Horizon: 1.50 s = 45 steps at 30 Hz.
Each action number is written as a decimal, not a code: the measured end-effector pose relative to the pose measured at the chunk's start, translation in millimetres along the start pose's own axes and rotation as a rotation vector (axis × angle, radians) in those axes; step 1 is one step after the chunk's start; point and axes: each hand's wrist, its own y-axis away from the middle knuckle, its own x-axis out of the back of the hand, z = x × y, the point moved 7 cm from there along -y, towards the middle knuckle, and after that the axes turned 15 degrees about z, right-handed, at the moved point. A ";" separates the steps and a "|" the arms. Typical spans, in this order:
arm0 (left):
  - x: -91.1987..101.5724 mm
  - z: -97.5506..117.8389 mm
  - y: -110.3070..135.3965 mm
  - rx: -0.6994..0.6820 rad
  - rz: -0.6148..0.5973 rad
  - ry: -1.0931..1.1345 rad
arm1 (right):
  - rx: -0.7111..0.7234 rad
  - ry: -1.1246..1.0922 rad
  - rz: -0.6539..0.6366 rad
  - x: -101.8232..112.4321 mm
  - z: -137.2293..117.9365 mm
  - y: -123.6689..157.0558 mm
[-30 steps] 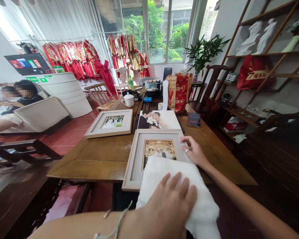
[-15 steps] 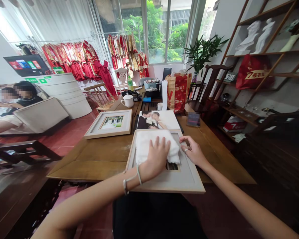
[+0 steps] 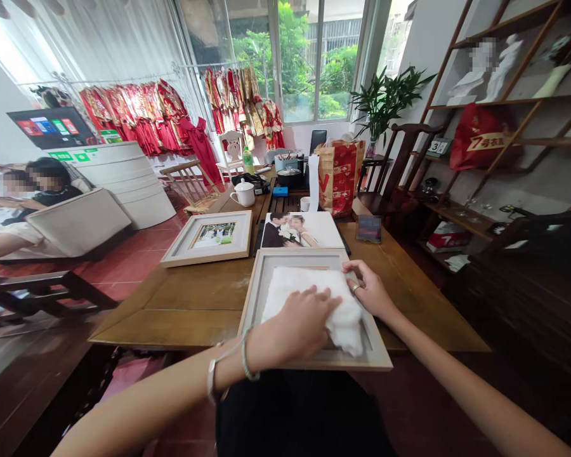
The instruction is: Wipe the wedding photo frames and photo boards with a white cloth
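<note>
Your left hand lies palm-down over a white cloth, its fingers loosely spread; the thumb is hidden, so you cannot tell whether that grip is clamped on the cloth or only pressing it. Your right hand sits at two o'clock on the near picture frame, fingers bent over its right-hand rim; whether that grip closes around the edge from below is out of sight.

The step in hand looks like wiping the frame's face while your right hand steadies it. The cloth covers the middle and most of the picture there, with a loose fold hanging toward five o'clock. The frame lies straight ahead of you, its lower edge jutting past the front of the worktop. The next move probably calls for a flat, even stroke out to the uncovered corners at seven and five o'clock, pressing lightly there, since that overhang could tip; hold the right side firm.

Further out, a second frame lies at ten o'clock, apart from the first. A large couple's photo lies just beyond at twelve, and a phone-like device at one.
</note>
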 end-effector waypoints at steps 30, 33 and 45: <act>-2.0 -32.1 -5.7 0.175 0.018 -0.194 | -0.016 0.007 -0.005 0.0 1.2 -0.1; 7.3 4.8 25.2 0.105 -0.083 -0.112 | -0.017 0.003 0.004 0.6 1.5 -0.2; -10.6 -2.4 37.8 0.224 -0.097 -0.174 | -0.013 0.015 0.008 2.0 -5.4 -0.3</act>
